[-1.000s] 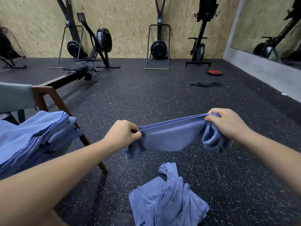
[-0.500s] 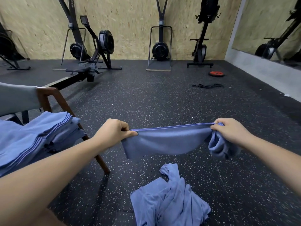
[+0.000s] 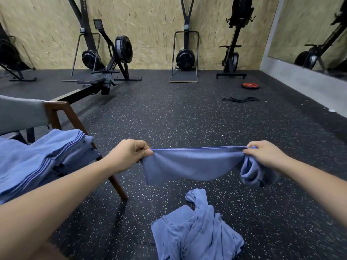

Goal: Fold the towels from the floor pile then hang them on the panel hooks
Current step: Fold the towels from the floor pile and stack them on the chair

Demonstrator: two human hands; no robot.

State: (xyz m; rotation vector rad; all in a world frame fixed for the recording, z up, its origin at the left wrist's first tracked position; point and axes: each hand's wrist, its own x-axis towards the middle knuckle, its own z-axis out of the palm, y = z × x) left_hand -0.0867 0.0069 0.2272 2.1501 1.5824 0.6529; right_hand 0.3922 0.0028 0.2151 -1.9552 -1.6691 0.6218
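Towel (image 3: pixel 193 164), blue, is held in the air at lower centre of the frame, stretched between both hands above the dark speckled floor (image 3: pixel 187 119). Compared with one second ago, the hands stand further apart. The top edge, which then sloped up to the right with slack bunched under the left hand, now runs straight, taut and nearly level. The fabric below it hangs as a flat panel with a curved lower edge.

Left hand (image 3: pixel 129 154): fingers curled, thumb and forefinger pinching the left end of the top edge. Right hand (image 3: pixel 264 156): fingers curled, pinching the right end of the same edge. A loose roll of surplus cloth hangs beneath this hand, as in both earlier frames. Both forearms enter from the bottom corners of the frame.

Floor pile (image 3: pixel 197 229): crumpled blue towels lie directly below the held towel at bottom centre, apart from it and unchanged in shape. Folded stack (image 3: pixel 43 160): blue towels lie layered on the seat of a wooden-framed chair (image 3: pixel 55 105) at left of the frame, just beside the left forearm.

Upper part of the frame: exercise machines stand along a chipboard wall (image 3: pixel 150 25), with a rowing machine (image 3: pixel 112 59) at upper left. A red weight plate (image 3: pixel 250 85) and a black cord (image 3: pixel 240 99) lie on the floor at upper right. A mirror (image 3: pixel 309 29) occupies the right wall.
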